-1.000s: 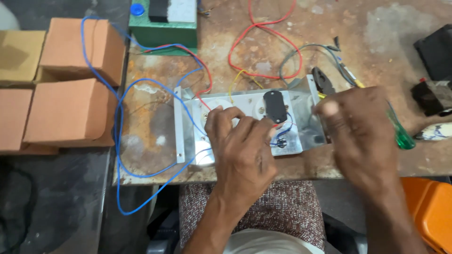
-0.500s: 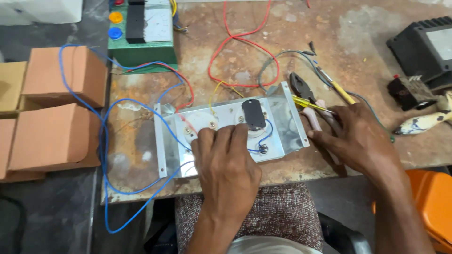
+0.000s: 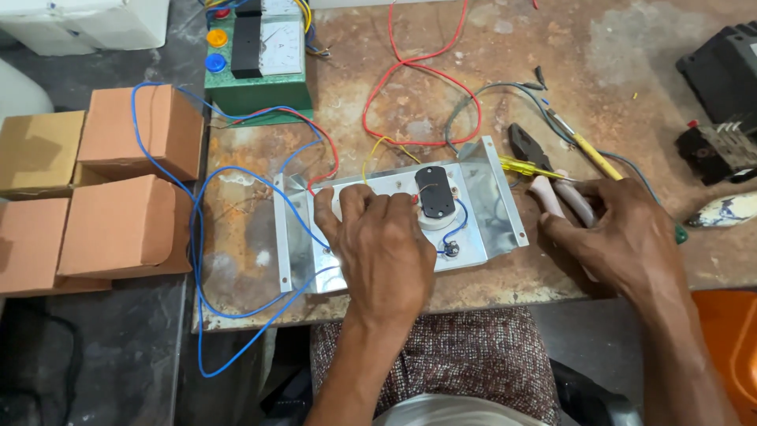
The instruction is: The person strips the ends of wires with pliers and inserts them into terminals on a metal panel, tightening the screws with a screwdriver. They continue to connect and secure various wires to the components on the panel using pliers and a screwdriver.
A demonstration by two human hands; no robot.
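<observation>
Bracing the metal panel (image 3: 481, 197) flat with left hand (image 3: 382, 241) fingers curled down; right hand (image 3: 623, 241) closes over pliers (image 3: 552, 185), best gripped well back on both handles

Shiny sheet-metal panel (image 3: 489, 197), rusty tabletop (image 3: 489, 71)

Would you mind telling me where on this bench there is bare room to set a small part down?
Bare wood shows right of the red wire loop, toward the black unit, and on the left between the blue wire and the metal panel. It is crowded around the pliers near the right hand, and under the left hand.
</observation>
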